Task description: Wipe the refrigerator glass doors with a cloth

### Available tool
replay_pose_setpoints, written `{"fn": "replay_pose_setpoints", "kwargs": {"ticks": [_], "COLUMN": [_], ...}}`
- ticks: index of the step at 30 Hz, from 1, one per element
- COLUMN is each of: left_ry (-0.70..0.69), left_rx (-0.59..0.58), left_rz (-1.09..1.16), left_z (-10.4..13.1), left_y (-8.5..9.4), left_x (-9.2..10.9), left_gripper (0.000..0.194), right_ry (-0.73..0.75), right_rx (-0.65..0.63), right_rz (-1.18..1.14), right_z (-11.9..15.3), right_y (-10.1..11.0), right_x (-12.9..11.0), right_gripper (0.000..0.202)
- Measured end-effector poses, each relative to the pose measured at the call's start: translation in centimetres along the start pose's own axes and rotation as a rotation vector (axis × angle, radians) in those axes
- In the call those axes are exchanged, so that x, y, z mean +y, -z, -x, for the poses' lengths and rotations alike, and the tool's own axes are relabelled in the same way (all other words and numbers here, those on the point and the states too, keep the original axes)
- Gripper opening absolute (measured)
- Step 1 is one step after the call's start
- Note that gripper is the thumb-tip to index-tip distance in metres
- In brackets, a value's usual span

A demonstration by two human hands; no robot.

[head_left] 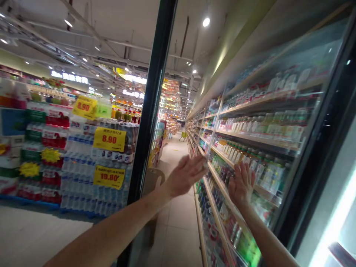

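Note:
My left hand (187, 175) is stretched forward in the middle of the view, its fingers extended to the right and slightly blurred. Nothing shows in it. To its right, my right hand (241, 185) is raised with the fingers up and holds nothing that I can see. Both hands are in front of a tall glass door with a black frame (148, 107). Whether either palm touches the glass I cannot tell. Through or in the glass appear long shelves of bottled drinks (268, 170), running away into the distance.
Stacked packs of bottled water (80, 174) with yellow price signs (109, 139) stand on the left. A tiled aisle floor (178, 226) runs back towards a green shopping cart (183, 136). At the right edge is another dark frame (319, 148) beside a bright light strip (330, 237).

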State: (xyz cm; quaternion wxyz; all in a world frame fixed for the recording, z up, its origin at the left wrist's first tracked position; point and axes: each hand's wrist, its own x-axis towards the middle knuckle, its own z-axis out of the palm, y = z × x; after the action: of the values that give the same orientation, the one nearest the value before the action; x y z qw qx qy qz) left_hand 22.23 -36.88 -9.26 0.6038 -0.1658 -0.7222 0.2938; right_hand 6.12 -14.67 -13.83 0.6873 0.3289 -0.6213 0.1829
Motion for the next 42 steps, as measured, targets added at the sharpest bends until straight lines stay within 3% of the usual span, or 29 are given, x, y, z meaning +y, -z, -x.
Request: {"fn": "replay_pose_setpoints", "kwargs": {"ticks": [2,3,5,7,9,11,14,16,18,21,23,24,26,28,30,31,33,35,37,38,39,42], "left_ry": [-0.187,-0.183,0.013,0.314,0.444,0.283,-0.21,-0.345,-0.224,0.195,0.39,0.399,0.207,-0.135,-0.335,-0.333,-0.145,0.151,0.361,0.369,0.298,-0.175], "left_rx": [-0.037,-0.046,-0.036,0.024,0.076,0.067,-0.019,-0.064,-0.07,0.028,0.075,0.076,0.047,0.007,-0.039,-0.061,-0.079,-0.041,0.0,0.007,-0.003,-0.067], "left_rz": [0.011,0.003,-0.038,-0.089,-0.106,-0.08,0.013,0.046,0.028,-0.026,-0.023,-0.011,0.035,0.093,0.124,0.122,0.089,0.065,0.057,0.063,0.077,0.149], "left_z": [0.7,0.5,-0.7,-2.1,-2.2,-0.7,2.4,2.9,1.3,-2.9,-4.8,-5.1,-4.7,-3.6,-3.5,-4.0,-6.1,-8.6,-9.8,-9.7,-9.1,-6.1], "left_y": [-0.2,-0.1,0.4,1.0,1.3,1.1,0.3,0.1,0.4,0.9,0.8,0.5,-0.3,-1.0,-1.3,-1.2,-0.5,0.2,0.4,0.2,-0.1,-1.5], "left_x": [1.0,0.5,-2.3,-5.6,-7.0,-5.6,-1.6,-0.7,-2.2,-5.5,-5.8,-4.9,-2.1,0.6,1.1,0.3,-2.7,-5.7,-6.7,-6.1,-5.0,-1.0], "left_gripper": [0.036,0.036,0.038,0.04,0.041,0.039,0.033,0.033,0.035,0.038,0.038,0.037,0.035,0.031,0.031,0.032,0.035,0.038,0.04,0.041,0.04,0.034], "right_ry": [0.005,0.009,0.014,0.013,0.006,0.001,0.007,0.014,0.017,0.006,-0.005,-0.007,-0.007,-0.003,0.005,0.01,0.016,0.013,0.007,0.005,0.006,0.017], "right_rx": [0.0,0.003,0.014,0.022,0.022,0.021,0.021,0.021,0.022,0.016,0.015,0.015,0.016,0.019,0.02,0.022,0.025,0.027,0.021,0.019,0.02,0.035], "right_rz": [0.001,0.005,0.017,0.029,0.036,0.035,0.027,0.021,0.016,0.01,0.005,0.002,-0.001,0.006,0.014,0.017,0.018,0.019,0.023,0.023,0.023,0.025], "right_z": [0.3,0.5,0.6,0.6,0.6,0.6,0.6,0.6,0.6,0.7,0.7,0.7,0.7,0.7,0.7,0.7,0.7,0.7,0.6,0.6,0.5,0.4], "right_y": [0.0,0.0,-0.1,-0.2,-0.2,-0.3,-0.2,-0.2,-0.2,-0.1,-0.1,-0.1,-0.1,-0.1,-0.1,-0.2,-0.2,-0.3,-0.3,-0.3,-0.2,-0.2], "right_x": [0.0,0.0,0.0,-0.1,-0.2,-0.3,-0.2,-0.1,-0.1,-0.1,-0.1,-0.1,-0.1,0.0,0.0,0.0,0.0,0.0,0.0,-0.1,-0.1,-0.1], "right_gripper": [0.061,0.061,0.061,0.061,0.061,0.06,0.059,0.059,0.06,0.062,0.062,0.062,0.061,0.061,0.061,0.061,0.061,0.061,0.062,0.062,0.063,0.063]}}
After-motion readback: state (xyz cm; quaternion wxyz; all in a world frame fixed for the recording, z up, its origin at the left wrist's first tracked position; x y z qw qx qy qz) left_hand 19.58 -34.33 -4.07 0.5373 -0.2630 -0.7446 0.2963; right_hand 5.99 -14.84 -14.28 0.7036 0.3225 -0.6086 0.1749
